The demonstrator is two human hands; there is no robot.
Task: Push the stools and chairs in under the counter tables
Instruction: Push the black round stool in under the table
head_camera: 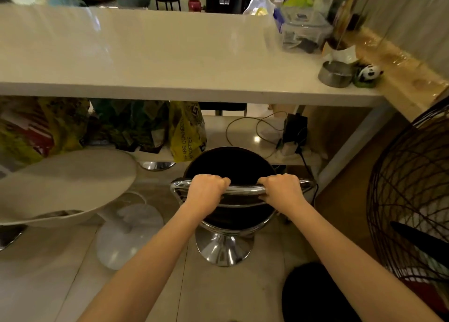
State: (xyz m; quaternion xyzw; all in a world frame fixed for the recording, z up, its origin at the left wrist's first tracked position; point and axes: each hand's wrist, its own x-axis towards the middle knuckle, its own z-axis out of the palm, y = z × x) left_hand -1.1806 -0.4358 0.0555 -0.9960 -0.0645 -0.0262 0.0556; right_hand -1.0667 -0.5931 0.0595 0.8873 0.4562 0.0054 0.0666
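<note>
Both hands, left and right, clamped the stool's chrome rail; an even, straight push would have slid it under the bench.

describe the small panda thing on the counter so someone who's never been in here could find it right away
Start at the long white counter table and follow its top to the far right end, where it meets the wooden ledge. There, right of a round metal tin, sits the panda figurine. It is the only black-and-white item there, resting on a green base.
</note>
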